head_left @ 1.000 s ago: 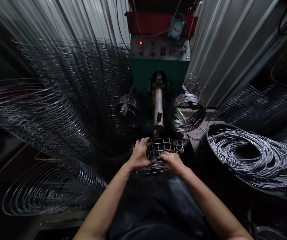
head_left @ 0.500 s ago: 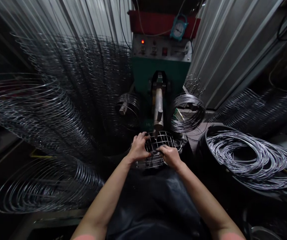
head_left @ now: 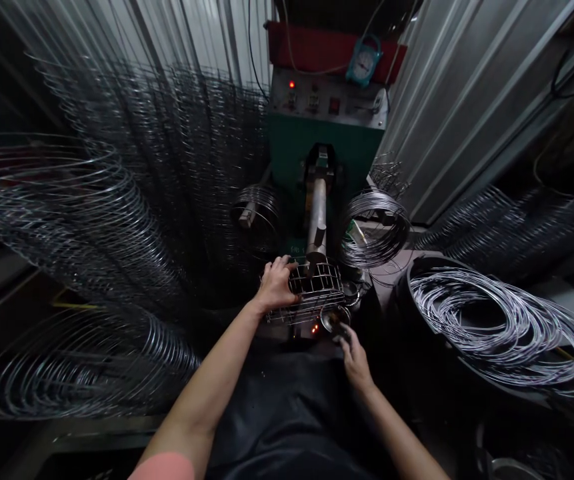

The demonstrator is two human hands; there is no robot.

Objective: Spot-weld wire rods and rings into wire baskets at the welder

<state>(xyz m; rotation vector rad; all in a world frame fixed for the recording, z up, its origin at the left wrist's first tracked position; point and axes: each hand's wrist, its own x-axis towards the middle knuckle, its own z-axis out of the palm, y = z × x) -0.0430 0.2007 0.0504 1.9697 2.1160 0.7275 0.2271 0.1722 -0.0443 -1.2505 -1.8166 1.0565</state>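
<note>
A round wire basket or grid (head_left: pixel 321 280) of bright metal wires sits tilted under the machine's cylindrical electrode arm (head_left: pixel 318 217). My left hand (head_left: pixel 274 287) grips the grid's left side, with the thumb on the near wires and the fingers over the far edge. My right hand (head_left: pixel 355 357) is lower and apart from the grid, at the near edge of a small round metal dish (head_left: pixel 334 316). Its fingers are bent together at the dish; anything between them is too small and dark to make out. Small orange sparks (head_left: pixel 315 329) glow left of the dish.
The green machine (head_left: pixel 287 150) stands ahead, with a lit red lamp and a blue clock (head_left: pixel 364 61). Wire coils (head_left: pixel 374 230) hang beside its arm. Stacked wire rings (head_left: pixel 131 227) crowd the left. A black tub (head_left: pixel 419 267) of wire hoops (head_left: pixel 517 320) stands right.
My right hand has left the grid and moved down and toward me, to the small dish. My left hand still holds the grid, which is tilted differently. Orange sparks have appeared.
</note>
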